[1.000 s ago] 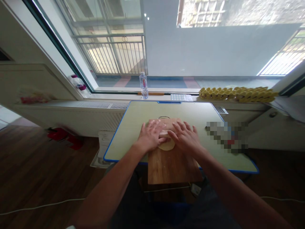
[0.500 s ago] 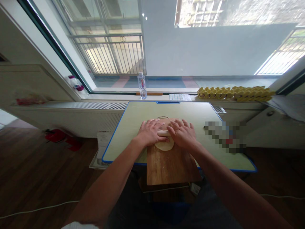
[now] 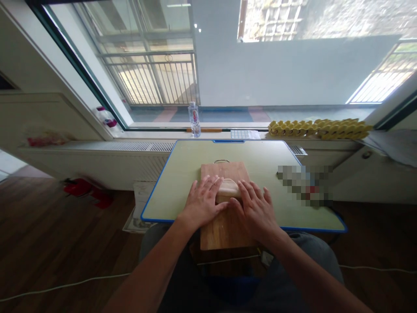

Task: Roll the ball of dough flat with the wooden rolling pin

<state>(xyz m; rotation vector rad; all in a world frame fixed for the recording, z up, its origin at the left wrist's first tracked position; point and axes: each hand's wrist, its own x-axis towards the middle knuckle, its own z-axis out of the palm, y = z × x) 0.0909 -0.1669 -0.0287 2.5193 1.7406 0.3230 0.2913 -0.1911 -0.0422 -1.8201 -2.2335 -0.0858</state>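
Observation:
My left hand [image 3: 203, 201] lies with its fingers stretched out over the left end of a wooden rolling pin [image 3: 229, 197]. On the pin's right end rests my right hand [image 3: 257, 206], fingers spread and slightly bent. Both palms press down from above, hiding the pin's ends. A flat round of pale dough [image 3: 228, 184] shows between the hands, just beyond the pin. Beneath it all is a wooden cutting board [image 3: 223, 237], whose near edge sticks out past the table toward my lap. A metal handle loop [image 3: 222, 161] sits at the board's far end.
The pale green table [image 3: 182, 174] has a blue rim. A blurred-out object [image 3: 304, 186] lies on its right side. Along the windowsill stand a clear bottle [image 3: 194, 119] and yellow egg-tray-like pieces [image 3: 319, 128]. A red object [image 3: 78, 188] is on the floor at left.
Both hands have drawn the rolling pin back toward me along the board. The dough's far part now shows beyond the pin, where its near part showed before.

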